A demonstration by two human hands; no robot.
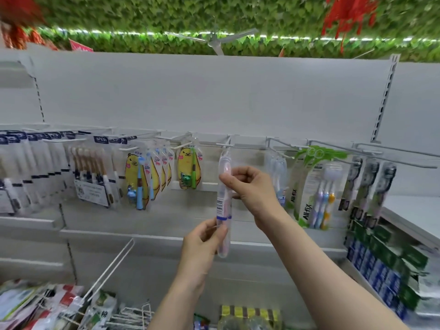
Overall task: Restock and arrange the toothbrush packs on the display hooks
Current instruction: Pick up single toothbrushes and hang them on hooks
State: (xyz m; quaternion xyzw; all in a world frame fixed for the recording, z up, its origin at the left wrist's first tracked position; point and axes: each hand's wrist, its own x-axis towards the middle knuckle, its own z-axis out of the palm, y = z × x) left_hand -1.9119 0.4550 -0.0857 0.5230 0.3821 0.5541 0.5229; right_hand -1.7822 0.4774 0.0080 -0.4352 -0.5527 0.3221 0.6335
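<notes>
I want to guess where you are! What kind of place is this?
Most likely a shop's toothbrush aisle: white hooks hold toothbrush packs, with shelves below. Both hands, left hand and right hand, grip a clear pack.

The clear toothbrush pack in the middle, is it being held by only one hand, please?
No, the left hand pinches the bottom of the clear toothbrush pack while the right hand grips its upper part.
</notes>
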